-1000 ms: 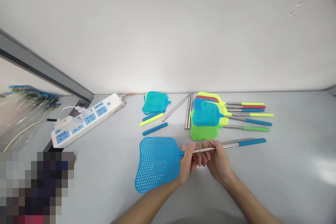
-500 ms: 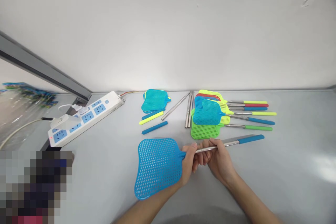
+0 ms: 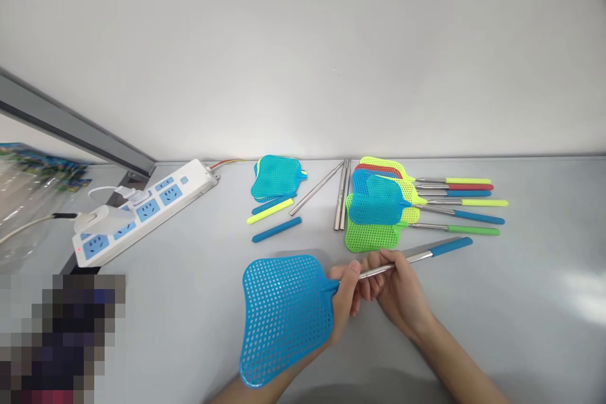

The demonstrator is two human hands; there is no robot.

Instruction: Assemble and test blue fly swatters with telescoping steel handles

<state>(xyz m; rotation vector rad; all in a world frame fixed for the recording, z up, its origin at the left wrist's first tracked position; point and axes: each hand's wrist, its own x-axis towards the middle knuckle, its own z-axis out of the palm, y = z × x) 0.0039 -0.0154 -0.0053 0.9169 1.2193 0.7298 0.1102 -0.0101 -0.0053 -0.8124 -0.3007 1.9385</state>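
Note:
A blue fly swatter (image 3: 288, 315) is held above the front of the table by both hands, its perforated head to the left and its blue grip to the right. My left hand (image 3: 346, 297) is closed around the neck, where the head meets the metal rod. Farther along the rod, my right hand (image 3: 395, 293) is wrapped round it, short of the grip. Just behind, several finished-looking swatters (image 3: 379, 202) lie overlapped, handles pointing right. Left of them are bare metal rods (image 3: 339, 202), loose blue and yellow grips (image 3: 277, 230), and stacked swatter heads (image 3: 277, 178).
A white power strip (image 3: 156, 208) with plugs and cables lies slantwise on the left. Beyond it are clear plastic packages (image 3: 28, 202) beside a grey metal post (image 3: 71, 123). A pale wall (image 3: 303, 63) closes off the table's back edge.
The swatter's head has dropped slightly toward me and its rod is tilted a little more. Both hands keep their hold. The camera view has shifted slightly.

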